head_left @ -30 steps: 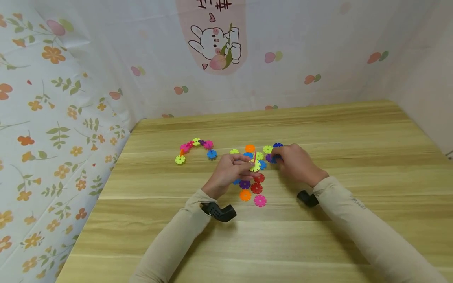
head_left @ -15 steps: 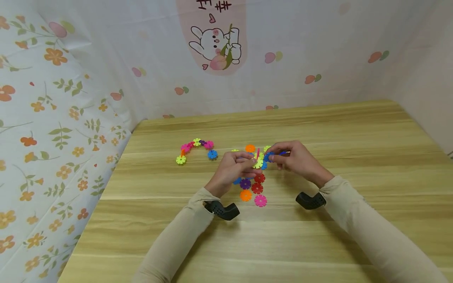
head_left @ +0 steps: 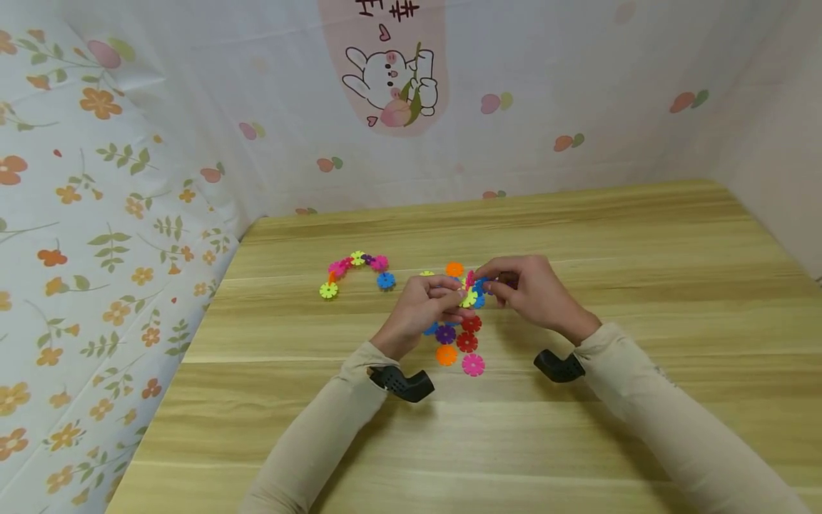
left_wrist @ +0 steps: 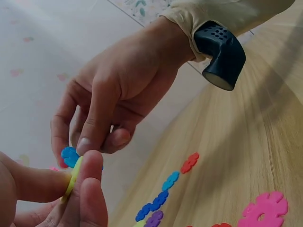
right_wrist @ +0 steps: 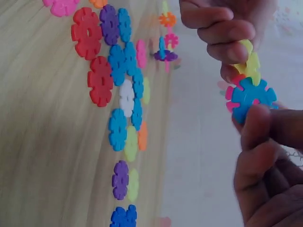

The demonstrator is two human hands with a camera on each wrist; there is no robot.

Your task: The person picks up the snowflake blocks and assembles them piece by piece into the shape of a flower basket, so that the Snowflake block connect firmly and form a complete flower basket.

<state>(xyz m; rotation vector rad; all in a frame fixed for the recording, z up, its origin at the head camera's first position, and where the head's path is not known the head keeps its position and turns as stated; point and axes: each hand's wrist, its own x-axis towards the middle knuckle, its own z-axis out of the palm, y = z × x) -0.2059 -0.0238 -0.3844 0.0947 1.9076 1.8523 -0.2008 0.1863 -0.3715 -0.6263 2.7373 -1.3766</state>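
A yellow disc (right_wrist: 254,66) is being pinched between the thumb and fingers of the left hand (head_left: 419,312), and a blue disc (right_wrist: 247,97) is being gripped by thumb and fingers of the right hand (head_left: 534,291). Both are being held above the table (head_left: 546,442), nearer its back edge than its front, with a pink disc (right_wrist: 229,92) showing behind the blue (whether those two are joined cannot be told). Such thin, notched pieces are probably being felt as light, stiff and slightly slick, so a hold near the rim, clear of the facing notches, is being favoured. Below, loose discs (head_left: 446,355) are lying flat; towards the back left corner a linked chain (head_left: 357,258) is curving.
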